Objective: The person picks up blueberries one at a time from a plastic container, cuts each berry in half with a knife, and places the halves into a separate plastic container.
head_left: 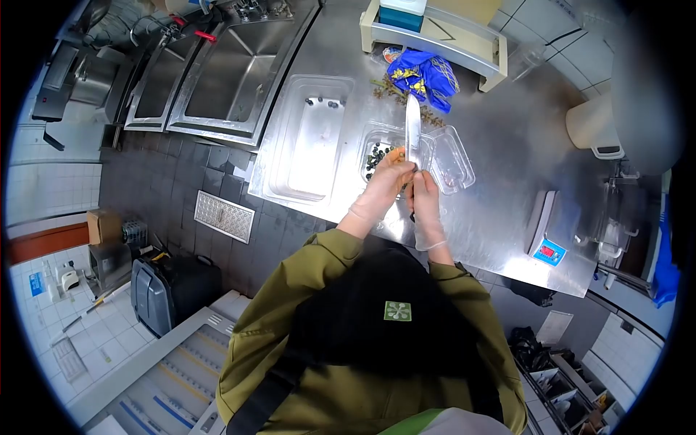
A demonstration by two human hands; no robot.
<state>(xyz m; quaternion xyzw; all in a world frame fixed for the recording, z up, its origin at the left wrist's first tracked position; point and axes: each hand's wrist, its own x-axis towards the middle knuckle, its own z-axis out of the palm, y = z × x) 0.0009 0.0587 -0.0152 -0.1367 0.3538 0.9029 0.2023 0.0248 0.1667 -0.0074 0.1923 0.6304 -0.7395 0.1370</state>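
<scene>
My right hand [426,201], in a clear glove, is closed round the handle of a knife [413,125]. Its broad blade points away from me, above a clear plastic container. My left hand [388,187], also gloved, is pinched beside the base of the blade; what its fingertips hold is too small to make out. Dark round grapes [375,156] lie in the clear container [365,135] under my hands. To its right rests a clear lid or shallow tray [455,161]. On the left, a larger clear tub [308,145] has several dark grapes near its far end.
Bare brown stems [433,118] lie beyond the container, near a crumpled blue and yellow bag [426,78]. A cream shelf [442,47] stands at the back. Steel sinks [232,72] are at the left, a scale [547,235] at the right of the steel table [500,152].
</scene>
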